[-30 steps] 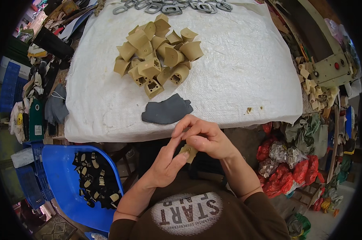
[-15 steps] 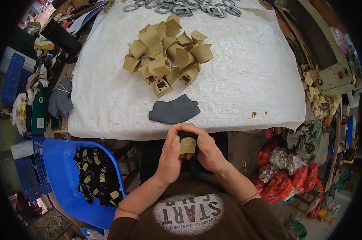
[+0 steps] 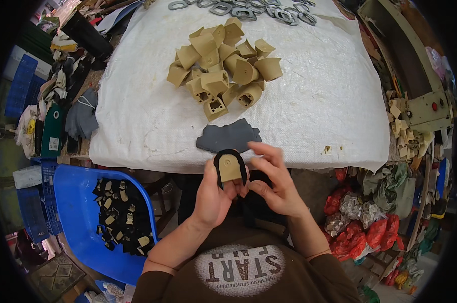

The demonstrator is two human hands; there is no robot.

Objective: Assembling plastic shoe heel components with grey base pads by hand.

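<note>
In my left hand (image 3: 211, 196) is a beige shoe heel (image 3: 232, 167), held with its flat, rounded top face turned up. Black covering material wraps around its curved side and shows as a rim along the edge. My right hand (image 3: 276, 186) is just right of the heel, fingers spread and holding nothing; its thumb comes close to the heel's lower side. Beyond both hands, a dark grey flat piece of material (image 3: 227, 136) lies near the front edge of the white-covered table (image 3: 309, 111). Further back is a pile of bare beige heels (image 3: 214, 81), some showing hollow undersides.
A blue basin (image 3: 72, 207) at the lower left contains many black-covered heels (image 3: 118, 222). Grey ring-shaped pieces (image 3: 243, 12) lie at the table's far edge. Grey sheets (image 3: 82, 117) hang at the left. Red plastic bags (image 3: 357, 230) sit low on the right, below a machine (image 3: 430, 108).
My hands were cupped together around the heel; now the right hand has come away and spread its fingers. The heel is tilted up more openly in the left hand. The view has shifted slightly.
</note>
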